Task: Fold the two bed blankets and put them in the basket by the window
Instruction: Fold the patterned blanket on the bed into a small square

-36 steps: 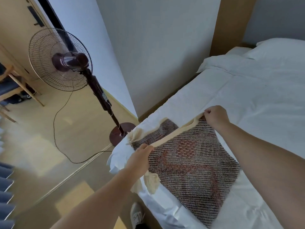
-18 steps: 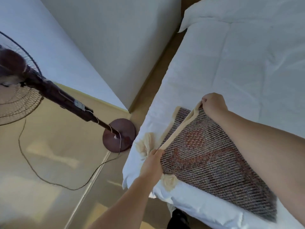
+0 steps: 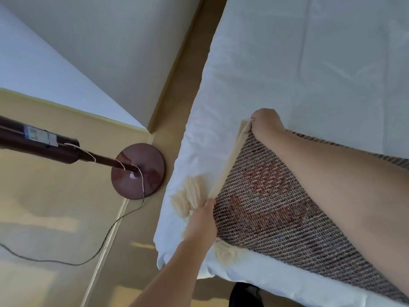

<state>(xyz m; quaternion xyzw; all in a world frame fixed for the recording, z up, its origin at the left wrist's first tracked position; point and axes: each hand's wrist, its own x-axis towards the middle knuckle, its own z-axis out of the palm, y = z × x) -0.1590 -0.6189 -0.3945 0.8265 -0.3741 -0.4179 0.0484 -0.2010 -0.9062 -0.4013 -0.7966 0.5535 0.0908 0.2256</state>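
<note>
The woven blanket (image 3: 272,209) lies flat on the white bed (image 3: 309,63), occupying the frame from centre toward 4 o'clock. Its weave is grey-brown with a reddish pattern; a cream border (image 3: 230,165) runs along the edge at 9 o'clock of the blanket, and cream tassels (image 3: 190,196) spread onto the sheet at the near corner.

The left hand (image 3: 202,220), just below frame centre, is closed on the near end of the cream border, fingers clamped over the blanket edge beside the tassels. The right hand (image 3: 265,122), at 1 o'clock of the left hand, is pinched shut on the far end of the same border, lifting that corner slightly off the sheet. The right forearm crosses above the blanket toward 4 o'clock.

At 9 o'clock of the bed, a dark red fan base (image 3: 138,171) stands on the floor, touching neither bed nor wall. Its pole (image 3: 44,145) extends toward 9 o'clock, and a cord (image 3: 106,238) trails across the floor toward 8 o'clock
</note>
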